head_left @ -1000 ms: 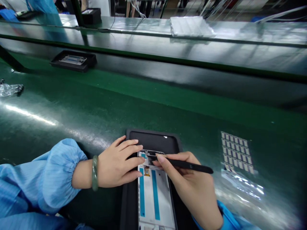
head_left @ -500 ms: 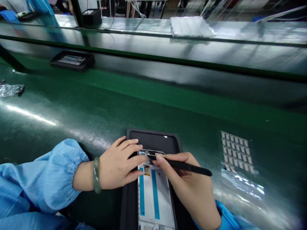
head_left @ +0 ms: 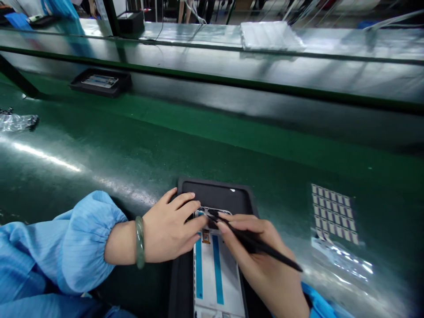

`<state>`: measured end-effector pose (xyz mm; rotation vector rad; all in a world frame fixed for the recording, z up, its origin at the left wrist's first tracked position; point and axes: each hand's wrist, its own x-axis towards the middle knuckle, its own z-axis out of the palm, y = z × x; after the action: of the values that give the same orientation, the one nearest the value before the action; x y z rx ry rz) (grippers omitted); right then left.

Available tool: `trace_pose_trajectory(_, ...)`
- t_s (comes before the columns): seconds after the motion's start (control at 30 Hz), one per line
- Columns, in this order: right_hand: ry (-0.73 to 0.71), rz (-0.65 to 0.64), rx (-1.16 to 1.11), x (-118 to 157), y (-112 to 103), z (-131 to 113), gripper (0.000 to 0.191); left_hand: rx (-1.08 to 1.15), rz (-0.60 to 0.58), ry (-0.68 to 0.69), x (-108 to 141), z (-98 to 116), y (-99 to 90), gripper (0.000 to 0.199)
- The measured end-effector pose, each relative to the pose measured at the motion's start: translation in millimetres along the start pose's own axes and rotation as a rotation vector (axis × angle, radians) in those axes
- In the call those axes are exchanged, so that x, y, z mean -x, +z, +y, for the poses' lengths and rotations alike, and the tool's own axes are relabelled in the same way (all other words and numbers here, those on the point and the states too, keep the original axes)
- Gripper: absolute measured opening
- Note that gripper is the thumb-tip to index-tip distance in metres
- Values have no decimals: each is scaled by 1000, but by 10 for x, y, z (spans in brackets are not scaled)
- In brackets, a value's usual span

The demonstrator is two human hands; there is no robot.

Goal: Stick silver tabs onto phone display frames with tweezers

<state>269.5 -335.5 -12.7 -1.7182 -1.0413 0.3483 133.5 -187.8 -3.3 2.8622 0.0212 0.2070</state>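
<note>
A phone frame [head_left: 208,282] with two blue strips lies in a black tray [head_left: 215,194] in front of me. My left hand [head_left: 174,229], fingers spread, rests across the upper left edge of the frame; a green bangle [head_left: 139,242] circles its wrist. Black tweezers [head_left: 265,248] are pinched in my right hand [head_left: 265,256]. Their tips point into the top part of the frame, close to my left fingertips. What the tips touch is too small to make out. Just below sits a small orange-brown flex part [head_left: 206,237].
To the right lie a sheet of small rectangular pieces [head_left: 334,213] and a clear plastic bag [head_left: 342,258]. Another black tray [head_left: 115,90] with a phone frame stands at the back left. A bagged item [head_left: 18,122] lies far left. A raised shelf [head_left: 205,59] spans the back.
The tweezers have turned: their back end sits lower and further right. My right hand has shifted slightly with them. My left hand stays on the frame; the whole view has drifted a little.
</note>
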Motion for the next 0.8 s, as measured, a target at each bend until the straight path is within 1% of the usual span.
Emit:
trace_pose_trajectory(0.07,119,100,-97,-32,-34,-11,16,17,5,-7,6,-3,6,31)
trace_pose_trajectory(0.13,216,167,-196,-99,-76,-38,18,37,5,-17,14,-5,11,31)
trace_pose_trajectory(0.2,276,181,-258,-187,-104,-71,20,54,2,-26,20,-6,15,32)
trace_pose_trajectory(0.27,307,146,-310,-274,-102,-90,21,63,-5,-26,25,-6,18,35)
trace_pose_trajectory(0.37,305,40,-381,-353,-51,-62,19,61,-12,-21,30,-6,27,38)
trace_pose_trajectory(0.47,276,-46,-385,-360,-4,14,19,54,-1,-28,34,-4,37,38)
trace_pose_trajectory(0.6,235,-65,-315,-331,-6,74,18,45,7,-30,36,1,33,39)
trace_pose_trajectory(0.8,164,-106,-222,-314,-10,78,14,57,-7,-32,33,3,24,41)
